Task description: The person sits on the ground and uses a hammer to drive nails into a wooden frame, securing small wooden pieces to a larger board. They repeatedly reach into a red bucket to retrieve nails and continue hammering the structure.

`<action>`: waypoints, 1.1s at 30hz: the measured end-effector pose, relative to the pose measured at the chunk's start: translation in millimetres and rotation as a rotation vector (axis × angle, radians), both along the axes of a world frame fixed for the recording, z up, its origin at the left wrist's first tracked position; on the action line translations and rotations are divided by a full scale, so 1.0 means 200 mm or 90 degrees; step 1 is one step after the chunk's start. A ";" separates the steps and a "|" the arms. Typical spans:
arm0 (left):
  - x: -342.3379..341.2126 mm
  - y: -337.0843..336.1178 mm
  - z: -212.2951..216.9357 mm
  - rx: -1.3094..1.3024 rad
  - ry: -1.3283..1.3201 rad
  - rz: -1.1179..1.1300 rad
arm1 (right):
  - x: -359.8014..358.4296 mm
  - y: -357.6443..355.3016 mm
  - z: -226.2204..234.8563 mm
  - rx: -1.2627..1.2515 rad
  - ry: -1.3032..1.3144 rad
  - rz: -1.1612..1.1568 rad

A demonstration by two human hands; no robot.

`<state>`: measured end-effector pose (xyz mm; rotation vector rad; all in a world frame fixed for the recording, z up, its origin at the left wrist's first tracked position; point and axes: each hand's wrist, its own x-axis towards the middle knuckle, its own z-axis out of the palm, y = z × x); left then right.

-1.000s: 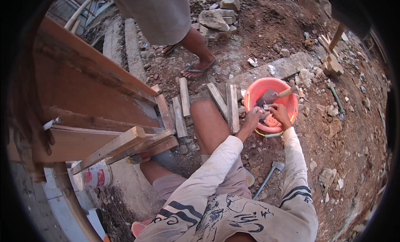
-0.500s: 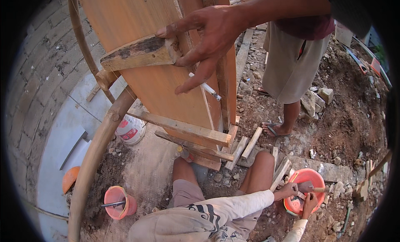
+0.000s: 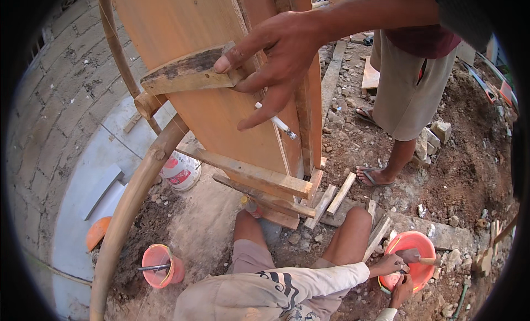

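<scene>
Neither of my hands is in view. Close in front, a standing person's hand (image 3: 281,61) reaches in from the upper right with a lit cigarette (image 3: 279,122) between its fingers. Its thumb and a finger are at the end of a short wooden block (image 3: 190,72) on an upright plywood panel (image 3: 182,28). Below, a seated person in a light shirt (image 3: 309,279) has both hands at an orange-red bucket (image 3: 422,241) on the right. A trowel (image 3: 409,255) with a wooden handle lies across that bucket; what the fingers hold is too small to tell.
A bent bamboo pole (image 3: 132,205) rises at the left before a block wall (image 3: 61,117). A white pail (image 3: 181,172) and a smaller pink bucket (image 3: 162,266) stand on the ground. Wood offcuts (image 3: 341,194) and stones (image 3: 436,133) lie near the standing person's feet.
My view has shifted, so the scene sits slightly further right and lower. The standing person's hand still holds the cigarette by the block. At the bucket, the seated person's hands have moved slightly.
</scene>
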<state>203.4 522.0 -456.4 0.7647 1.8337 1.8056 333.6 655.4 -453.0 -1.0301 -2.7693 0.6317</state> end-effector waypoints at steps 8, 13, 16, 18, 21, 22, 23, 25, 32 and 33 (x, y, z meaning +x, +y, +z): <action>0.03 0.03 -0.25 -0.201 0.239 0.002 | 0.11 -0.04 -0.17 0.121 0.120 0.059; 0.08 0.04 -0.27 -0.296 0.311 -0.077 | 0.11 -0.03 -0.17 0.132 0.132 0.042; 0.07 0.03 -0.27 -0.354 0.299 -0.106 | 0.11 -0.10 -0.10 0.123 0.118 0.025; 0.11 0.04 -0.24 -0.350 0.296 -0.106 | 0.13 -0.10 -0.08 0.116 0.072 0.006; 0.12 0.02 -0.26 -0.331 0.253 -0.099 | 0.17 -0.12 -0.12 0.147 0.059 0.000; 0.13 0.02 -0.30 -0.342 0.266 -0.106 | 0.17 -0.13 -0.15 0.155 0.069 0.006; 0.14 0.00 -0.34 -0.359 0.275 -0.107 | 0.17 -0.16 -0.15 0.148 0.131 0.035; 0.14 0.00 -0.35 -0.369 0.254 -0.126 | 0.17 -0.23 0.04 0.051 -0.018 0.011; 0.10 0.02 -0.31 -0.358 0.244 -0.138 | 0.16 -0.13 -0.18 0.173 0.130 0.026; 0.11 0.02 -0.31 -0.355 0.255 -0.150 | 0.17 -0.11 -0.17 0.194 0.118 0.027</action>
